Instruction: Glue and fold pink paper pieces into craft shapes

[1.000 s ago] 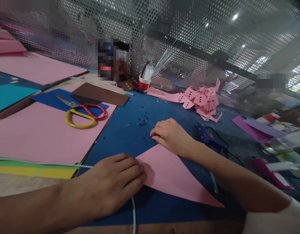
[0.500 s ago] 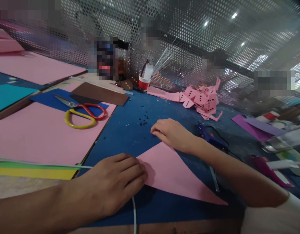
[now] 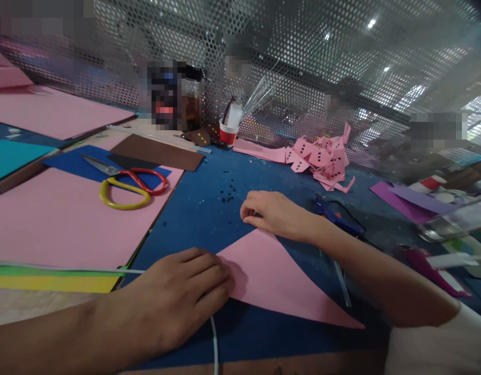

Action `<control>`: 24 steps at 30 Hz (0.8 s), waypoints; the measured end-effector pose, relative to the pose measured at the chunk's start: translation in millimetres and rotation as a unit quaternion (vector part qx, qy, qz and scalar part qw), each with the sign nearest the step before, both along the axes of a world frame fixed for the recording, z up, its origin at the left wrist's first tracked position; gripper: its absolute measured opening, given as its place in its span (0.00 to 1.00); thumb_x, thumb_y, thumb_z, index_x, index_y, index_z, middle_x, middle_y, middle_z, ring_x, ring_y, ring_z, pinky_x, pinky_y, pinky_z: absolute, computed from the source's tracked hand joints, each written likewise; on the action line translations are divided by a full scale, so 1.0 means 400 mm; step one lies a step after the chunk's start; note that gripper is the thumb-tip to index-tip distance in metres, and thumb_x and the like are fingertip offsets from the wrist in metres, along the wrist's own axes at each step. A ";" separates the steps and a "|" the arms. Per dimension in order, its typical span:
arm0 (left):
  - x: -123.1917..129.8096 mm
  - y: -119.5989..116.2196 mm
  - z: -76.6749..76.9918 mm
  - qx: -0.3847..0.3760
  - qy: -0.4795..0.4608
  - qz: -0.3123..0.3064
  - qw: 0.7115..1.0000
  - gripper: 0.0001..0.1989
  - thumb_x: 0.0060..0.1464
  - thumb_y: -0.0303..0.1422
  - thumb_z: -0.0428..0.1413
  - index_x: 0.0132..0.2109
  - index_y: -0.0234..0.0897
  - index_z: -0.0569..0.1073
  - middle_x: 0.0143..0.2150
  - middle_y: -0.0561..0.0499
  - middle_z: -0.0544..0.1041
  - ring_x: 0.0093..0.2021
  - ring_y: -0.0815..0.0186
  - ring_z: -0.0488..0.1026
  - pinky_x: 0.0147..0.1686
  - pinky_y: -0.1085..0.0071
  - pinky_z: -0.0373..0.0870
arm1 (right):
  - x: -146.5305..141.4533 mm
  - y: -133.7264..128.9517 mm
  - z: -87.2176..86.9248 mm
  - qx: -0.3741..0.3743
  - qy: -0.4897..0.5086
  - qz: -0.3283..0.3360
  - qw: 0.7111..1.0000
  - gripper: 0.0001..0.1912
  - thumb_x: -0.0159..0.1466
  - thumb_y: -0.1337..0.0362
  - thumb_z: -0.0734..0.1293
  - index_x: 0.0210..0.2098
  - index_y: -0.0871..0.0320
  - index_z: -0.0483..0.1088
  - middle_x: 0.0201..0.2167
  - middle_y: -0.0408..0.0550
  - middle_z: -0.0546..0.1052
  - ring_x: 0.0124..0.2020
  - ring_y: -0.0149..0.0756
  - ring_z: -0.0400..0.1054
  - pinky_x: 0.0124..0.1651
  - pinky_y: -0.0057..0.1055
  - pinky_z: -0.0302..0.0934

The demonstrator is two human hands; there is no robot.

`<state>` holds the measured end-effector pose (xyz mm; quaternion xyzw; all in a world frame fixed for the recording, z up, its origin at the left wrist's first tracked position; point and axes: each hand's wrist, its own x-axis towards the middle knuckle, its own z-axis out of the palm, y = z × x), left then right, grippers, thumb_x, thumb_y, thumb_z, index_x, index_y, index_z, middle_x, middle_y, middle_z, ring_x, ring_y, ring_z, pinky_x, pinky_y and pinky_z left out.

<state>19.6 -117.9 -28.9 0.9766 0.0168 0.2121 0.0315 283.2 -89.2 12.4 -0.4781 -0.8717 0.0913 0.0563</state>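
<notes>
A pink paper triangle [image 3: 275, 276] with a curved edge lies on the blue tabletop, its long point toward the lower right. My left hand [image 3: 197, 294] is closed over its left corner, fingers together and curled down onto the paper. Just beyond the triangle's top corner is my right hand [image 3: 267, 211], its fingers curled in toward the thumb; whatever they hold, if anything, is hidden. Several small black pieces [image 3: 228, 192] are scattered on the table to the left of and beyond my right hand.
Scissors [image 3: 125, 190] with red and yellow handles rest on blue and pink sheets at left. A white cord [image 3: 215, 344] runs by my left hand. Behind are a red-and-white cup [image 3: 228, 132] and folded pink paper pieces [image 3: 322, 159]. A blue glue gun [image 3: 340, 221] lies beyond my right forearm.
The fingers of my right hand have curled a little more, with a gap now showing between thumb and fingers. The view has shifted slightly; my left hand and the triangle stay together.
</notes>
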 end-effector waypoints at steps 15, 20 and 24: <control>0.000 -0.002 0.018 -0.006 0.008 0.003 1.000 0.19 0.71 0.24 0.41 0.52 0.32 0.76 0.45 0.46 0.82 0.43 0.58 0.77 0.45 0.62 0.72 | 0.010 0.005 0.006 -0.088 0.119 -0.101 0.984 0.07 0.70 0.69 0.65 0.42 0.58 0.77 0.41 0.46 0.81 0.41 0.33 0.73 0.44 0.28 0.60; -0.004 0.000 0.016 -0.013 0.008 0.007 1.000 0.17 0.71 0.25 0.42 0.52 0.33 0.76 0.45 0.47 0.82 0.42 0.58 0.77 0.44 0.62 0.72 | 0.008 0.002 0.006 -0.094 0.146 -0.110 0.979 0.07 0.69 0.69 0.66 0.42 0.58 0.77 0.42 0.47 0.80 0.41 0.33 0.73 0.45 0.29 0.61; 0.000 -0.002 0.017 -0.023 0.013 0.008 1.000 0.17 0.70 0.25 0.42 0.51 0.34 0.75 0.45 0.46 0.82 0.43 0.59 0.77 0.44 0.62 0.72 | 0.006 0.001 0.008 -0.136 0.206 -0.130 0.960 0.07 0.68 0.68 0.66 0.42 0.58 0.77 0.41 0.46 0.81 0.40 0.34 0.74 0.44 0.30 0.63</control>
